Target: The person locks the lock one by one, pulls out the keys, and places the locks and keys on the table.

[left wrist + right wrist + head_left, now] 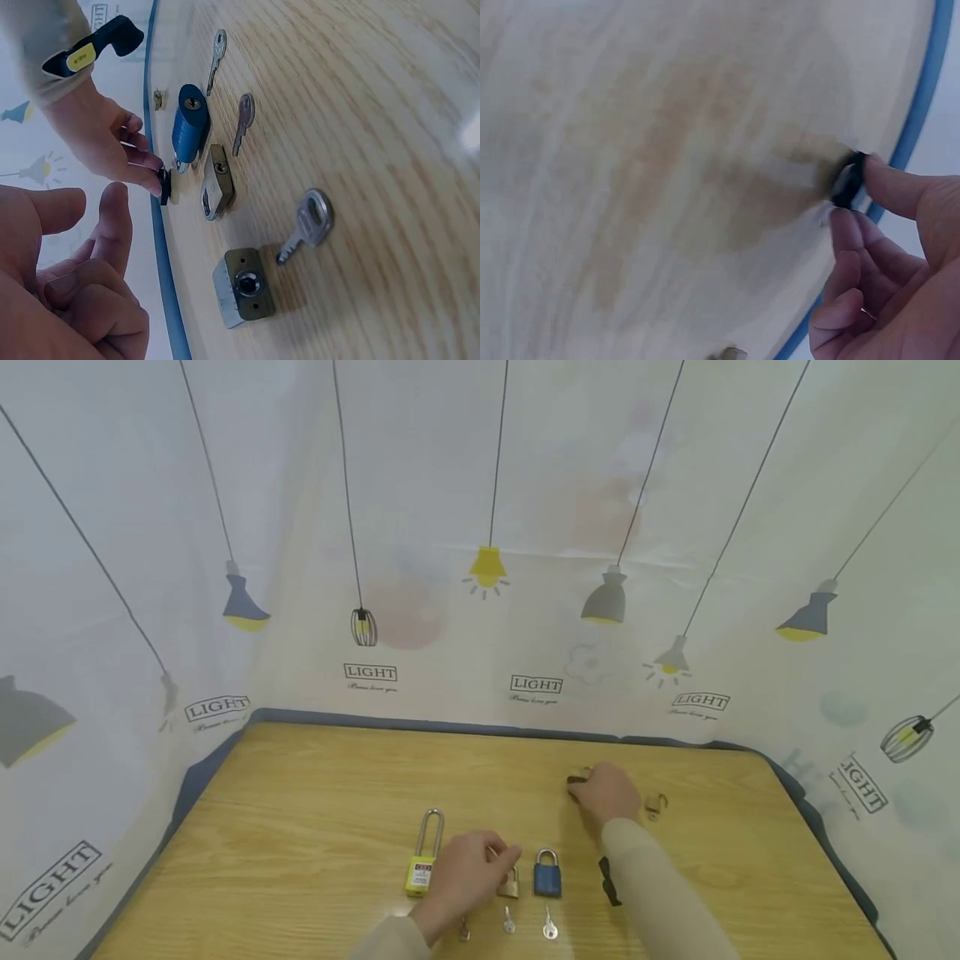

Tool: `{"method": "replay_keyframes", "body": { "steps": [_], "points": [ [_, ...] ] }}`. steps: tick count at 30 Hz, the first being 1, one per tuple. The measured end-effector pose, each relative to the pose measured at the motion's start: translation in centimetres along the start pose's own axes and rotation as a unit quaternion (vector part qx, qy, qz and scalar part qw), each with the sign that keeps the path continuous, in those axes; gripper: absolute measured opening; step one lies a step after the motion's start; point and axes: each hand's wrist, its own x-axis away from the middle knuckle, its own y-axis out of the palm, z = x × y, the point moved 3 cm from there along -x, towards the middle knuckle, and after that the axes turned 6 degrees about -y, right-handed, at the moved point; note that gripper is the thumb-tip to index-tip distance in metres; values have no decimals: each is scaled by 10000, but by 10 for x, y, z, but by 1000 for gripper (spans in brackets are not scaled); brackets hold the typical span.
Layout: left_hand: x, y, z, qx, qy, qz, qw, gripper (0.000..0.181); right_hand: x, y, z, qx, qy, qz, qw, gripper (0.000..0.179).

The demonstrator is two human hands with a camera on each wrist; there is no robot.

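Note:
My right hand (pixel 611 795) pinches a small black padlock (pixel 849 180) between thumb and fingers, low over the far part of the table; its details are blurred. My left hand (pixel 471 870) hovers above the near row of padlocks, fingers loosely bent and holding nothing. In that row stand a yellow long-shackled padlock (pixel 420 877), a brass padlock (pixel 219 180) and a blue padlock (pixel 548 881). A silver-sided padlock (pixel 244 289) shows in the left wrist view but is hidden by the left hand in the head view. A small brass padlock (pixel 653 807) lies with its shackle open beyond my right hand.
On the near side of the padlocks lie a key (pixel 464 930), a second key (pixel 509 920) and a third key (pixel 550 922). The wooden table (pixel 315 793) ends at a blue edge, where a lamp-printed curtain (pixel 465 693) rises. A black wrist strap (pixel 609 883) is on the right sleeve.

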Motion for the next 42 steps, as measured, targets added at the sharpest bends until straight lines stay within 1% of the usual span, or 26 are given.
{"method": "replay_keyframes", "body": {
  "steps": [4,7,13,17,22,28,35,42],
  "points": [
    [0,-1,0,-9,-22,-19,10000,34,0,-5,-2,-61,-35,-36,10000,48],
    [1,-1,-1,-24,-21,-40,10000,35,0,-2,0,13,-52,-11,10000,49],
    [2,-4,-1,-48,82,-50,9999,36,0,4,2,150,-144,36,9998,41],
    [1,-3,-3,-45,16,-107,9999,36,1,1,1,134,-167,29,9998,34],
    [2,-3,-6,-58,-3,-68,10000,35,1,2,5,10,-155,-79,9998,33],
    [3,-4,-6,-35,42,-64,10000,33,2,2,10,-220,-184,-268,9992,26],
    [3,-2,-7,-46,59,-61,10000,34,6,5,12,-407,-106,-413,9983,35],
    [5,-5,-3,39,115,-106,9999,31,10,9,16,-564,-171,-241,9980,37]
  ]
}}
